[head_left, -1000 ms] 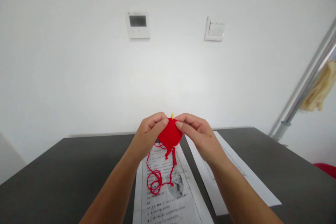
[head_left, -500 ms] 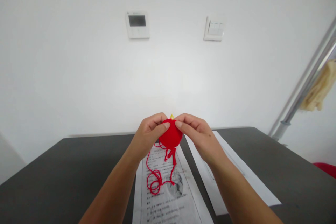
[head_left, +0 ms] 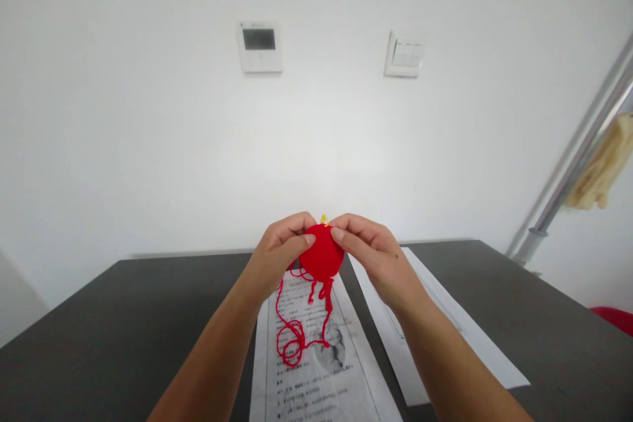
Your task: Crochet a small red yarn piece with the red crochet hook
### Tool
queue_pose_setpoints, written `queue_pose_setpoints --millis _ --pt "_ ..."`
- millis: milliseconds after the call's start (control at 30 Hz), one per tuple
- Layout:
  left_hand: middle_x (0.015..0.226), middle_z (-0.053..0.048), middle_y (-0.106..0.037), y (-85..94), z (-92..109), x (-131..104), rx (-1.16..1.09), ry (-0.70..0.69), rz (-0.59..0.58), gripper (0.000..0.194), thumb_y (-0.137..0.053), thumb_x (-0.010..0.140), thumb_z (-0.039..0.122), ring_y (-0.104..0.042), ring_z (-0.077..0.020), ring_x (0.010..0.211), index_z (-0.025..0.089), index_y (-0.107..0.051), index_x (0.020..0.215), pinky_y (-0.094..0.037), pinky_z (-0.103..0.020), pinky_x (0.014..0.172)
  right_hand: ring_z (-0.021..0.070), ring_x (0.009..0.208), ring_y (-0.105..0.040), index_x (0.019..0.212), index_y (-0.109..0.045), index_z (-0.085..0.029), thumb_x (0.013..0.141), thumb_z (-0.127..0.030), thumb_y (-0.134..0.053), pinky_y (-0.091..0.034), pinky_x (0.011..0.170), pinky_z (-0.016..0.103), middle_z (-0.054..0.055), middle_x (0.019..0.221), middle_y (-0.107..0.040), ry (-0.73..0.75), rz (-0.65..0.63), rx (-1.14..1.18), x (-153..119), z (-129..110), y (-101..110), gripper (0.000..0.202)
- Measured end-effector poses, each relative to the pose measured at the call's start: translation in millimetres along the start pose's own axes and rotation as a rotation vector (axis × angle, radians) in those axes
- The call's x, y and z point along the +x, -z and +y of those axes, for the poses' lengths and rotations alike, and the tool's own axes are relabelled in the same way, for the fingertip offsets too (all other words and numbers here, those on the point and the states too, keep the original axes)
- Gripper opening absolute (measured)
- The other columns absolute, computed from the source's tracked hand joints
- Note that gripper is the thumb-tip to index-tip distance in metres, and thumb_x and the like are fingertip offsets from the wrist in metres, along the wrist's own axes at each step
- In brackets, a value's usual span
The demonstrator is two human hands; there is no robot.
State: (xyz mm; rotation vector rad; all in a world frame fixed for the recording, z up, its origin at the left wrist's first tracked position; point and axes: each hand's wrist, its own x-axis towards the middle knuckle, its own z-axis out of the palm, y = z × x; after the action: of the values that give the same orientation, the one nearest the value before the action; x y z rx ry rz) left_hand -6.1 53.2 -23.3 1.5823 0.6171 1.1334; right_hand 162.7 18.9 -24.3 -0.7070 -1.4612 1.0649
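Observation:
Both hands hold a round red piece (head_left: 322, 254) up above the table's far part. My left hand (head_left: 281, 247) pinches its upper left edge between thumb and fingers. On the upper right edge, my right hand (head_left: 368, 244) has its thumb on the front and its fingers behind. A small yellow bit (head_left: 324, 218) sticks up from the top, between the hands. Red yarn (head_left: 291, 343) hangs from the bottom of the piece and lies in loops on a printed sheet (head_left: 311, 402).
The dark table (head_left: 119, 330) meets a white wall. A second white sheet (head_left: 410, 369) lies under my right forearm. The wall carries a panel (head_left: 261, 47) and a switch (head_left: 404, 55). At right are a metal pole (head_left: 568, 188), a cream cloth (head_left: 601, 165) and something red (head_left: 613, 318).
My left thumb has slid slightly left on the red piece. The yellow bit has tilted a little, and the hanging yarn ends have shifted slightly.

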Motion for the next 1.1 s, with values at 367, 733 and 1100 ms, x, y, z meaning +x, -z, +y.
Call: queue_pose_setpoints --millis 367,733,1100 --pt "0.059 0.004 -0.056 0.2 0.9 -1.3 0.003 -0.019 -0.020 0.019 -0.068 0.075 0.034 -0.046 -0.0095 0.050 0.019 -0.059 0.071 -0.035 -0.023 0.052 0.0120 0.062 -0.051 0.077 -0.069 -0.020 0.087 -0.043 -0.069 -0.045 0.062 0.027 -0.002 0.068 -0.062 0.021 -0.009 0.005 0.2 -1.0 -0.5 0.025" --pt "0.055 0.005 -0.053 -2.3 2.9 -2.2 0.004 -0.028 -0.017 0.020 -0.067 0.076 0.034 -0.043 -0.0091 0.049 0.019 -0.057 0.066 -0.035 -0.023 0.051 0.0127 0.062 -0.049 0.076 -0.067 -0.021 0.086 -0.047 -0.069 -0.043 0.061 0.027 -0.002 0.067 -0.060 0.000 -0.019 -0.011 0.1 -2.3 -0.9 0.028" --pt "0.054 0.005 -0.052 -8.0 2.7 -1.7 -0.069 0.037 0.039 0.020 -0.069 0.073 0.035 -0.042 -0.0089 0.048 0.019 -0.059 0.067 -0.032 -0.023 0.049 0.0117 0.060 -0.043 0.071 -0.060 -0.021 0.087 -0.050 -0.067 -0.037 0.058 0.026 -0.004 0.064 -0.052 -0.005 -0.012 -0.022 -0.1 -2.0 -1.4 0.034"
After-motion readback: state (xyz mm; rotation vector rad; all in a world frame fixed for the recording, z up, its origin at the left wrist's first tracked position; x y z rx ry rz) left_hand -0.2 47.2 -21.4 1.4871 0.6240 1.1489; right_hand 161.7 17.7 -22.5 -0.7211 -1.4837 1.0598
